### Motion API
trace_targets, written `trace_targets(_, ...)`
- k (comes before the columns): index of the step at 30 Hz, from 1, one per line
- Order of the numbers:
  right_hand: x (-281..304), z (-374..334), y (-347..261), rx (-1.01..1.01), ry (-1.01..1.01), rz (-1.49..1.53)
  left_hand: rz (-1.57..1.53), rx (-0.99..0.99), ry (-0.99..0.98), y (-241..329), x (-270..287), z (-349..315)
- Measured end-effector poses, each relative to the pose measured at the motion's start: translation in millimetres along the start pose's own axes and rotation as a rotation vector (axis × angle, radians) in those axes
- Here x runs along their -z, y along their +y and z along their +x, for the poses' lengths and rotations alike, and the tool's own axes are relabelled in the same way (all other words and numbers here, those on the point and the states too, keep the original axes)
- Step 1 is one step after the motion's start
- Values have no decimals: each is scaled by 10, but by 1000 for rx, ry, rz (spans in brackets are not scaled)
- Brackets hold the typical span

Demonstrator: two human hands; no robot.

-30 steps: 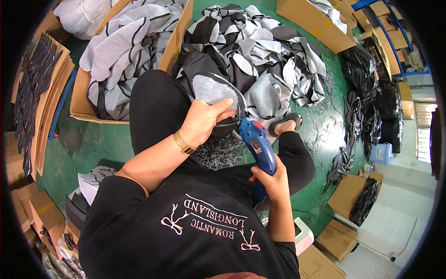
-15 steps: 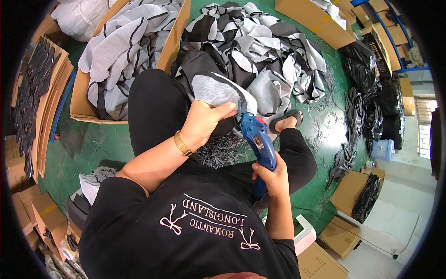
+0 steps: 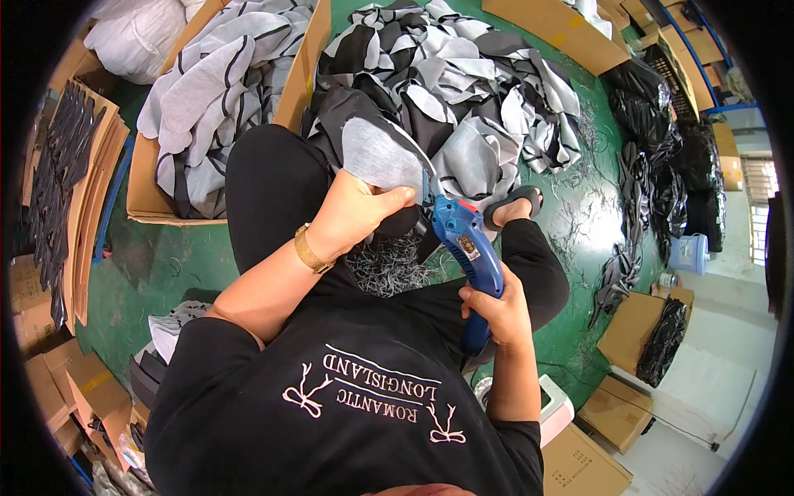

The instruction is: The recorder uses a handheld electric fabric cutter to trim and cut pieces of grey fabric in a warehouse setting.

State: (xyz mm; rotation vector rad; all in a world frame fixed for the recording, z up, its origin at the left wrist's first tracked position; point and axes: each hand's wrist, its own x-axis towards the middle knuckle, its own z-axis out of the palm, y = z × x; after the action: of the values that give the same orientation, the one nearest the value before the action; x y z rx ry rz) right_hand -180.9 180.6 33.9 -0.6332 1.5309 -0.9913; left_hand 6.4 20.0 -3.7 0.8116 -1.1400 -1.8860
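Observation:
My left hand (image 3: 364, 213) pinches the near edge of a grey fabric piece (image 3: 379, 157) with a dark border. The fabric stretches away from me toward the big heap. In my right hand (image 3: 499, 307) is a blue electric fabric cutter (image 3: 468, 240) with a red button, its handle wrapped by the fingers. The cutter's head (image 3: 428, 188) meets the right edge of the grey piece, just beside my left fingertips. A thin pale strip runs along the fabric edge above the head. The blade itself is too small to make out.
A large heap of grey and black fabric (image 3: 471, 62) lies ahead on the green floor (image 3: 571, 240). Left of it stands a cardboard box (image 3: 178, 220) full of similar pieces. Thin trimmings (image 3: 389, 266) pile between my legs. Black plastic bags (image 3: 691, 182) line the right side.
The cutter and my right hand have shifted slightly right and nearer me. My left hand, still pinching the fabric, has moved a little left.

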Motion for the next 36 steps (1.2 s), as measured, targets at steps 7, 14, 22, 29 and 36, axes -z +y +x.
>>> trace_targets(7,-9,47,-29,-5,-40,101,67,-4,-115,107,50,-26)
trace_targets(14,-109,282,-275,242,131,31,84,224,-179,100,-6,-81)
trace_targets(22,-303,542,-217,376,198,-268,-137,140,-179,-11,-179,-155)
trace_targets(29,-173,385,-111,244,83,170,-234,170,49,0,-103,-34)
trace_targets(36,61,-2,68,43,-44,80,-114,115,99,59,20,57)
